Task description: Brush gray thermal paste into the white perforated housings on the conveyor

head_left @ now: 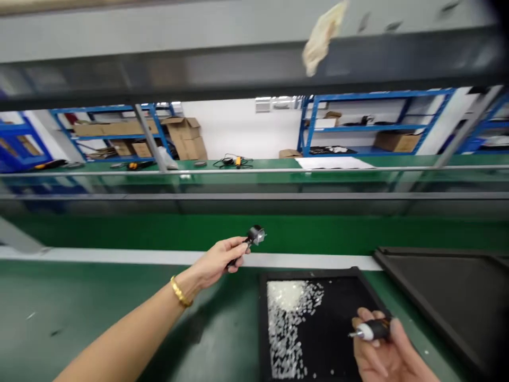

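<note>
My left hand is closed round the thin black handle of a small device. Its round black head has a clear, shiny front and points up and to the right, above the far edge of the bench. On the right, my right hand grips a screwdriver with a dark handle, a white collar and a thin metal tip pointing left. Below that tool lies a black tray. Many small translucent white pieces are heaped and scattered along its left side.
A second black tray lies to the right. Behind the green bench runs a pale rail, then a green strip. A grey overhead beam crosses above. Farther back are blue shelves and cardboard boxes.
</note>
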Demonstrator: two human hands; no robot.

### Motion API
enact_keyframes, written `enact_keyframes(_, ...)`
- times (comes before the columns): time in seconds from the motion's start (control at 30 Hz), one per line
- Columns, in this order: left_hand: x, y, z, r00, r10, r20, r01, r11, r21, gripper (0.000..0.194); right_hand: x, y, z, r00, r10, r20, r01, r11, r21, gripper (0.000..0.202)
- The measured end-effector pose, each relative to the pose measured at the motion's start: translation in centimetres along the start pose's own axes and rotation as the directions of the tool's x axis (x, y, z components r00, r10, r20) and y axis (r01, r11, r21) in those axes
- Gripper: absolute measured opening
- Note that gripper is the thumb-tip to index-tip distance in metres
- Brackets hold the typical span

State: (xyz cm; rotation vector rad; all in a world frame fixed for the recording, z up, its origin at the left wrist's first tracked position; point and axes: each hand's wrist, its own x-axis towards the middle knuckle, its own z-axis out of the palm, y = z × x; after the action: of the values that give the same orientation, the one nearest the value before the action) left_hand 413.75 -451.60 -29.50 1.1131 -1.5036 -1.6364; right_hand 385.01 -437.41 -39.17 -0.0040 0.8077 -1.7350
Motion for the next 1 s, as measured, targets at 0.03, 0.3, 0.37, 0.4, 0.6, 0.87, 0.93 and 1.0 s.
enact_keyframes(0.03,-2.5,-0.9,-0.6,0.999,-0.006,-0.037,0.008,0.999,0.054,0.037,-0.6,0.2,0.7,0.997,-0.045,-0.055,0.045,0.999,-0.006,0.02)
enact_keyframes(0.3,-12.7,-6.6,-0.1,0.988,0.15,0.026,-0.122,0.681,0.722,0.028,-4.4,4.4,6.3,0.986,-0.165,-0.015,0.161,0.974,-0.16,0.013)
enact_keyframes(0.37,-13.0,-7.5,0.5,0.987,0.144,0.072,-0.146,0.616,0.774,0.029,-5.0,5.5,7.1,0.977,-0.206,0.052,0.212,0.948,-0.238,0.015)
enact_keyframes(0.4,-13.0,-7.8,0.7,0.986,0.14,0.087,-0.154,0.591,0.792,0.03,-5.2,6.0,7.4,0.969,-0.232,0.082,0.246,0.928,-0.281,0.016)
enact_keyframes(0.6,-12.9,-8.3,0.8,0.978,0.172,0.115,-0.189,0.52,0.833,0.029,-6.7,8.6,8.4,0.898,-0.374,0.23,0.439,0.733,-0.519,0.019)
enact_keyframes(0.87,-12.9,-8.0,0.7,0.978,0.168,0.127,-0.197,0.52,0.831,0.029,-6.3,11.0,6.5,0.658,-0.443,0.608,0.752,0.354,-0.556,0.014)
enact_keyframes(0.93,-12.8,-7.9,0.7,0.979,0.161,0.127,-0.193,0.518,0.833,0.029,-5.9,11.1,6.2,0.604,-0.433,0.669,0.797,0.294,-0.528,0.011)
enact_keyframes(1.0,-12.8,-7.9,0.7,0.979,0.156,0.128,-0.192,0.519,0.833,0.029,-5.6,11.2,6.3,0.586,-0.417,0.695,0.809,0.257,-0.528,0.011)
